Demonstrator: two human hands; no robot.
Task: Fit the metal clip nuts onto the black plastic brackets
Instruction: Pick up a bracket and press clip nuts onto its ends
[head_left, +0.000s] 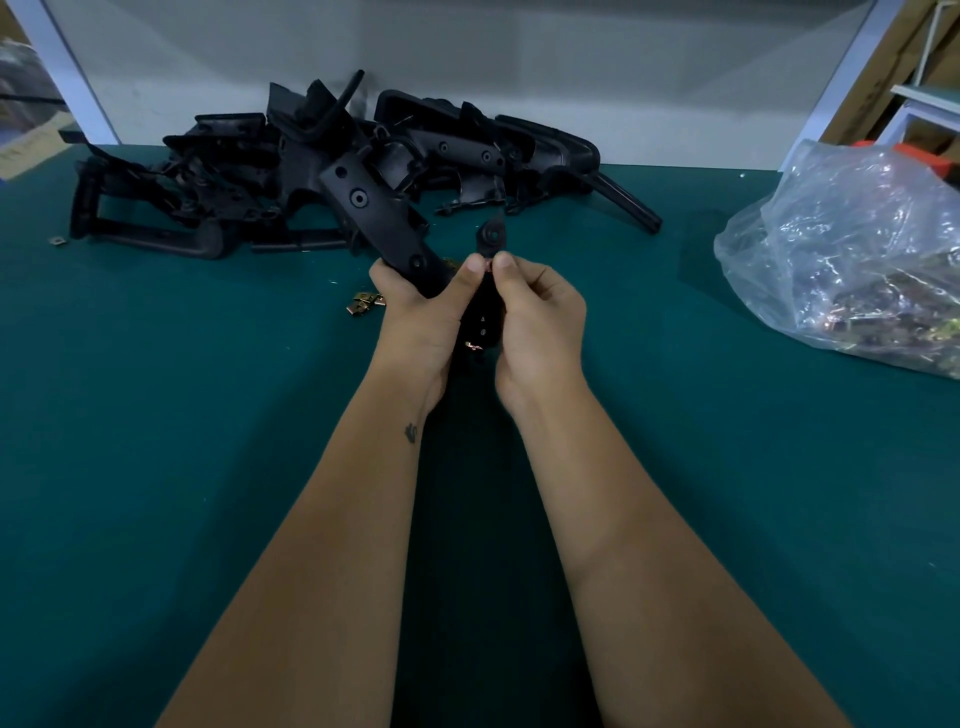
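Centre frame: my left hand (415, 312) grips a black plastic bracket (382, 218), matte, with round holes. My right hand (535, 317) pinches its tab, thumbs meeting. Brass-coloured clip nuts (365, 304) lie just left on the green bench (156, 415). Upper left: bracket pile (322, 156). Right: crinkled clear plastic bag (852, 249) holding small metal parts.

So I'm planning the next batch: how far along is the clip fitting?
Early, it seems. One clip already sits on the bracket held in both hands; the right hand pinches at its top tab. A pile of brackets, loose clips and a full bag remain.
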